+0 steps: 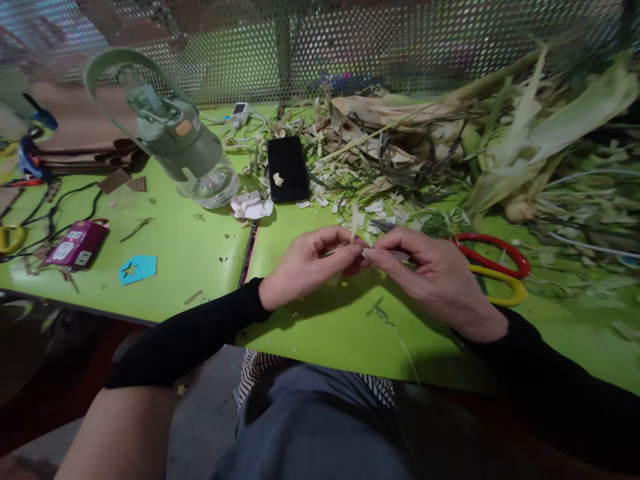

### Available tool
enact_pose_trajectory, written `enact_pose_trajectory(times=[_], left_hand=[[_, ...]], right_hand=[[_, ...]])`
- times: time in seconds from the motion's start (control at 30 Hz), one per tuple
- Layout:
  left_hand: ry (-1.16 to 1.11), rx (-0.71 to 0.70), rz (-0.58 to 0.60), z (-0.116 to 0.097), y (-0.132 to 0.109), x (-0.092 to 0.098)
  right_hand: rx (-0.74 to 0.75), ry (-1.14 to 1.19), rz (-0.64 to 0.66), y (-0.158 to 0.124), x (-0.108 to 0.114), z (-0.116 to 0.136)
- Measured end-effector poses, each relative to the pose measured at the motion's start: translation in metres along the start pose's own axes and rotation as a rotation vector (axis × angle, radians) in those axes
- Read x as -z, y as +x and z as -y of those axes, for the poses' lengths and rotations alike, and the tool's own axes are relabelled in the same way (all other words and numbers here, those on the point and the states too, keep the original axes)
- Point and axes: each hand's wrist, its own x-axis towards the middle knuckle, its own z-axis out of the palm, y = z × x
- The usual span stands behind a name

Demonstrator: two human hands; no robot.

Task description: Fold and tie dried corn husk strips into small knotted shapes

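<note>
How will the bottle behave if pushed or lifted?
The bottle looks tall for its base, so a high push may tip it. Its clear lower part looks smooth, perhaps slippery. The raised loop handle probably makes lifting easier.

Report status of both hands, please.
Left hand: grip on pale, narrow plant strip. Right hand: fingertips beside it. Scissors, red-yellow handles, partly hidden by right hand.

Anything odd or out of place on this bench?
Yes: a pale scrap lies on the screen of the black phone, which sits among loose leafy scraps. Looks like stray debris on electronics.
</note>
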Motion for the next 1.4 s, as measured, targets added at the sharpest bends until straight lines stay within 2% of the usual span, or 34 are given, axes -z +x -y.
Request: enact_pose_trajectory(times=[0.2,0.37,0.5,0.57,0.7,0.97,1.03,1.1,1.17,1.3,1.4], left_hand=[[-0.087,0.148,0.006,0.005,0.002,-0.002],[-0.174,0.187,-0.016,0.0,0.002,-0.003],[-0.188,0.12,-0.017,-0.001,0.002,-0.004],[-0.155,0.095,-0.007,0.001,0.002,-0.005],[-0.063,0.12,0.017,0.005,0.003,-0.006],[0.115,0.109,-0.101,0.012,0.004,0.0],[0.114,0.185,-0.058,0.012,0.006,0.001],[0.038,0.293,0.001,0.009,0.007,0.002],[-0.05,0.339,0.015,0.005,0.008,0.003],[-0.041,0.229,-0.037,0.001,0.006,0.001],[0.022,0.171,-0.036,0.003,0.004,0.0]], right_hand=[[-0.191,0.149,-0.14,-0.001,0.002,0.006],[-0.317,0.237,-0.086,0.003,0.002,-0.001],[-0.302,0.118,0.024,0.006,0.0,-0.002],[-0.308,0.16,0.078,0.006,-0.002,-0.002],[-0.353,0.294,0.064,0.003,-0.008,-0.005],[-0.298,0.219,0.025,-0.001,-0.012,-0.003],[-0.319,0.22,0.011,-0.001,-0.011,-0.003],[-0.328,0.201,-0.006,-0.001,-0.01,-0.003],[-0.33,0.144,-0.017,-0.001,-0.009,-0.004],[-0.323,0.009,-0.013,0.0,-0.006,-0.003],[-0.318,0.027,-0.003,-0.002,-0.006,-0.003]])
